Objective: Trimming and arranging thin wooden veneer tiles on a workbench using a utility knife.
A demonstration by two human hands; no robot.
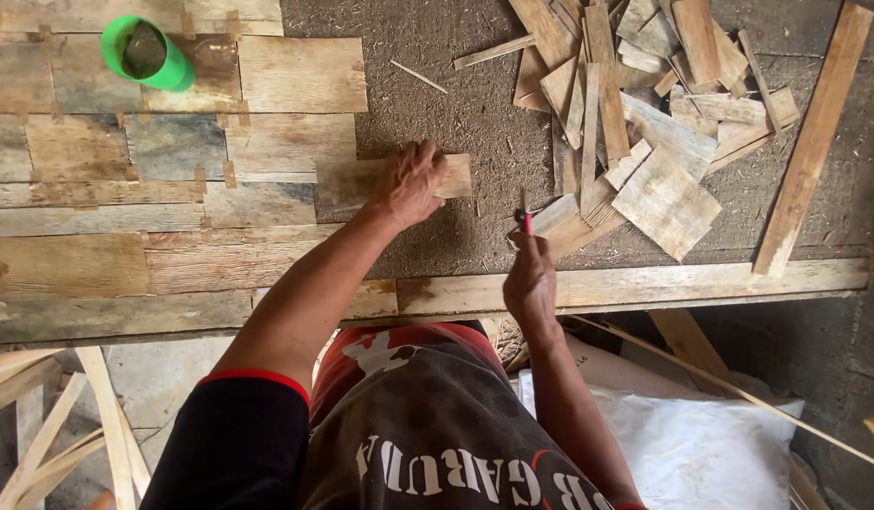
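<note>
Green cup [146, 53] stands top left on the laid planks [125, 189], open mouth up, w/ something dark grey inside; can't tell what. No other container on the bench.

Left hand [409, 181] lies palm down, fingers spread flat on a small wood piece [456, 176], pressing it against the right edge of the planks. The piece sits mid-bench on the rough grey board [456, 85], its right end sticking out past the fingers. Nothing clamped in that hand, just flat on the wood.

Right hand [530, 283] is closed round a thin red pencil [524, 217], tip up, held just above the bench near its front edge, a bit right of the piece and not touching it.

Scrap pile [635, 113] of offcuts fills top right, close to the pencil. Long strip [815, 142] leans diagonally far right. Front rail [645, 283] runs along the near edge under the right wrist.

Open room: bare grey board betw. planks and pile, above the piece. Below the edge, white bag [702, 444] right, loose slats [68, 425] left.
</note>
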